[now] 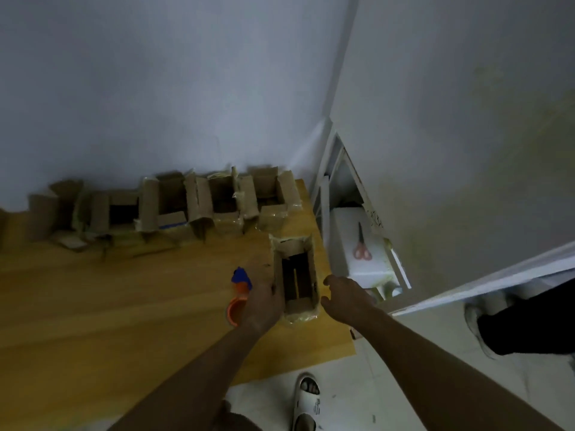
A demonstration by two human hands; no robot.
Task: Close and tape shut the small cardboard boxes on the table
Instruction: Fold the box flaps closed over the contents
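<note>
Here I am working at the near right corner of the table (pixel 93 306), with the open box (pixel 297 276) standing between my two hands. My left hand (pixel 264 303) is pressing against the box's left side, fingers wrapped toward its wall, so that grip is holding the box; how tightly, I cannot tell. My right hand (pixel 343 298) is hanging just beside the right wall, fingers loosely curled and holding nothing, apparently not quite touching.

The top is gaping, the flaps not yet folded in. To do this step well, I am judging that I should keep the left hand steadying the box and bring the short flaps down first, then the long ones, pressing them flat so the seam meets evenly before any tape goes on. The box is sitting close to the table's right edge, so a careless shove could tip it off.

Just left of my left hand, the orange and blue tape dispenser (pixel 239 293) is lying within easy reach.

Farther back, a row of open boxes (pixel 193 203) is waiting along the wall. Off the table to the right, scissors (pixel 362 245) are lying on a white foam box (pixel 357 231).
</note>
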